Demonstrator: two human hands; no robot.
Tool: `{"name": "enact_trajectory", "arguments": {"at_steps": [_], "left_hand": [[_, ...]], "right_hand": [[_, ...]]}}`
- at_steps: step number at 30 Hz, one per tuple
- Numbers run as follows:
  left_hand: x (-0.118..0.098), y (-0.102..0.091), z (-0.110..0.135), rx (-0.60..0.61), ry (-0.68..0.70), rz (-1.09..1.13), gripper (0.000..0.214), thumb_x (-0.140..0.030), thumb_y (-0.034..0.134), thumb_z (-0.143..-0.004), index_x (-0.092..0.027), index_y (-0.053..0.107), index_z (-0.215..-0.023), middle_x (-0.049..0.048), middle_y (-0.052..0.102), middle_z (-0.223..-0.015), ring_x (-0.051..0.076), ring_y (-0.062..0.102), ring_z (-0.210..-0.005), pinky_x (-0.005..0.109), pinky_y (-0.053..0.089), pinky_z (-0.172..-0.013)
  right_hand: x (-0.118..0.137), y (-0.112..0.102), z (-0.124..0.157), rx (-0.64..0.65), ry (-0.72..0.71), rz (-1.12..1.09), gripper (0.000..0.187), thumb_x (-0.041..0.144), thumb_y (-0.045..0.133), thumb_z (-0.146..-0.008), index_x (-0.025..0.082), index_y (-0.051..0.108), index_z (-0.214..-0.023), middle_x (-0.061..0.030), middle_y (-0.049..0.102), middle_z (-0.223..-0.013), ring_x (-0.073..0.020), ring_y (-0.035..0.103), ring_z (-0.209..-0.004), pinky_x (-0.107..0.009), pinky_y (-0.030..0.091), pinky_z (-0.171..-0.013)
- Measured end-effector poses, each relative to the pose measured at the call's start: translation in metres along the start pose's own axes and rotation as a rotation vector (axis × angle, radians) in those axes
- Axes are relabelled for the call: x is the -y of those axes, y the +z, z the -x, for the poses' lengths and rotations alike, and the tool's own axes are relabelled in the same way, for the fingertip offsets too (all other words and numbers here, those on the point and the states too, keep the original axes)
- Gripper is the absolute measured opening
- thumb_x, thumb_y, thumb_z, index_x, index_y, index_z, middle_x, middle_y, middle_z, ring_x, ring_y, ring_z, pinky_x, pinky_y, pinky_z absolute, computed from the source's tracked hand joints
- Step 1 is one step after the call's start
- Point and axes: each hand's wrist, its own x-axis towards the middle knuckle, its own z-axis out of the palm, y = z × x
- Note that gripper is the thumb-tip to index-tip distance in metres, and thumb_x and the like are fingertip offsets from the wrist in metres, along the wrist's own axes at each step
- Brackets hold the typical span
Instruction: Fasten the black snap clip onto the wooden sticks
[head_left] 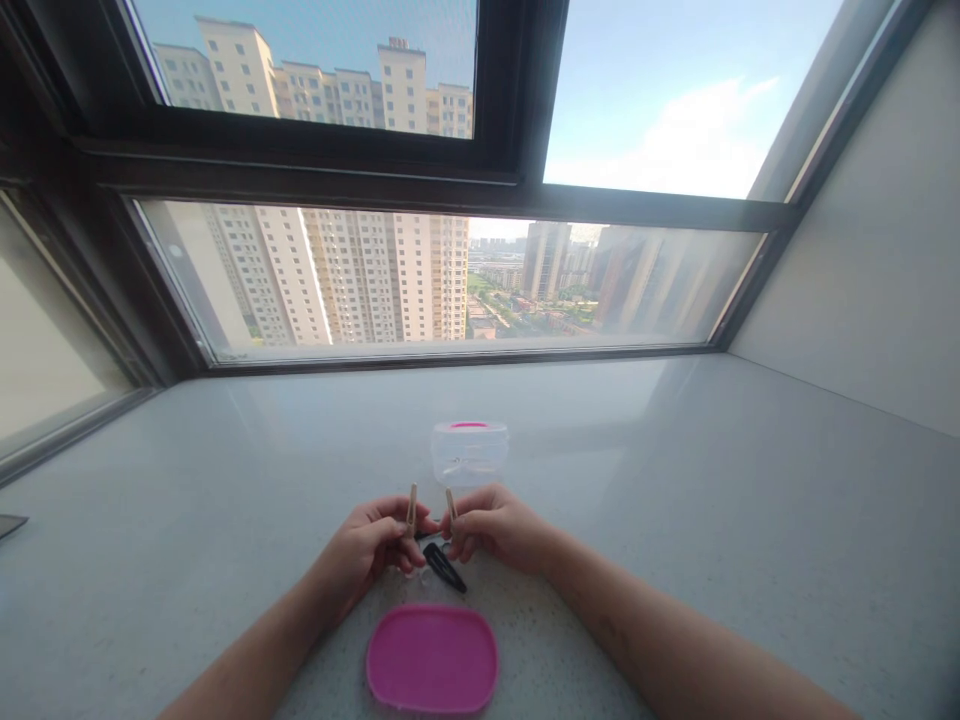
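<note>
My left hand (371,552) pinches a small tan hair clip (411,508) that stands upright between its fingers. Just to the right, my right hand (491,525) pinches a second tan hair clip (451,505), also upright. The two hands nearly touch above a black snap hair clip (445,567) lying on the pale counter (675,480). A clear plastic box (470,452) stands just beyond the hands. Its pink lid (433,658) lies flat on the counter in front of the hands.
The counter runs to a dark-framed window (450,200) at the back and a plain wall (862,260) at the right. A dark flat object (10,524) pokes in at the far left edge.
</note>
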Motion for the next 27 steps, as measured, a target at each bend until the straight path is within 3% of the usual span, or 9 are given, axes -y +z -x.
{"name": "enact_trajectory", "arguments": {"at_steps": [5,11,18,27], "left_hand": [[0.0017,-0.0009,-0.0011,-0.008,-0.005,0.013,0.019,-0.023,0.052,-0.077,-0.009,0.057,-0.089,0.0128,0.064,-0.09,0.014,0.059,-0.053,0.024,0.044,-0.047],[-0.0002,-0.0002,0.0001,0.005,-0.006,0.002,0.019,-0.016,0.054,-0.071,-0.008,0.058,-0.088,0.0129,0.064,-0.093,0.014,0.059,-0.055,0.024,0.044,-0.049],[0.0006,-0.0001,-0.0007,0.002,-0.005,0.016,0.019,-0.022,0.053,-0.075,-0.01,0.058,-0.089,0.0122,0.065,-0.092,0.015,0.06,-0.055,0.024,0.044,-0.048],[0.0009,-0.0007,-0.0006,0.012,-0.013,0.024,0.018,-0.019,0.055,-0.074,-0.009,0.059,-0.09,0.0113,0.065,-0.089,0.014,0.06,-0.056,0.024,0.045,-0.049]], "right_hand": [[-0.0001,-0.0004,-0.0013,-0.024,-0.001,0.01,0.029,0.028,0.064,-0.065,0.003,0.064,-0.081,-0.0075,0.061,-0.064,-0.013,0.059,-0.056,-0.019,0.046,-0.051],[0.002,0.0004,-0.0002,-0.01,0.012,0.034,0.031,0.027,0.065,-0.064,0.003,0.064,-0.083,-0.0073,0.061,-0.064,-0.0124,0.059,-0.056,-0.019,0.046,-0.052],[0.0005,-0.0003,0.0001,-0.008,0.005,0.021,0.032,0.028,0.067,-0.063,0.004,0.065,-0.085,-0.0075,0.061,-0.066,-0.0132,0.06,-0.057,-0.02,0.046,-0.053],[0.0017,-0.0002,0.0003,-0.007,0.003,0.037,0.031,0.028,0.066,-0.065,0.005,0.065,-0.086,-0.0075,0.062,-0.067,-0.0126,0.059,-0.058,-0.019,0.046,-0.053]]}}
